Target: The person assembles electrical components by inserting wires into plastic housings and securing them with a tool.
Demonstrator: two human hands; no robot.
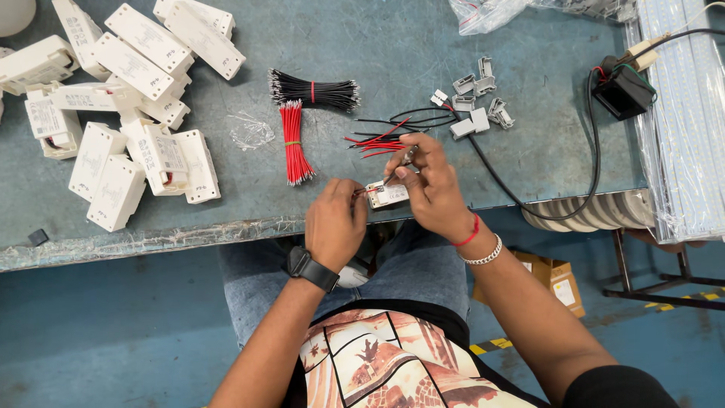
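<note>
Over the front edge of the blue-green table (423, 53), my left hand (336, 223) grips a small white rectangular module (388, 194) with a short red wire at its left end. My right hand (427, 181) pinches a thin metal tool (400, 168) whose tip rests on the module's top. Loose red and black wires (381, 140) lie just beyond my right hand. A bundle of red wires (294, 143) and a bundle of black wires (316, 93) lie to the left of them.
Several white modules (128, 113) are piled at the table's left. Small grey connector housings (476, 102) sit at the back right, next to a black cable (529, 204), a black box (623, 91) and wrapped white strips (683, 128). A cardboard box (559, 281) stands on the floor.
</note>
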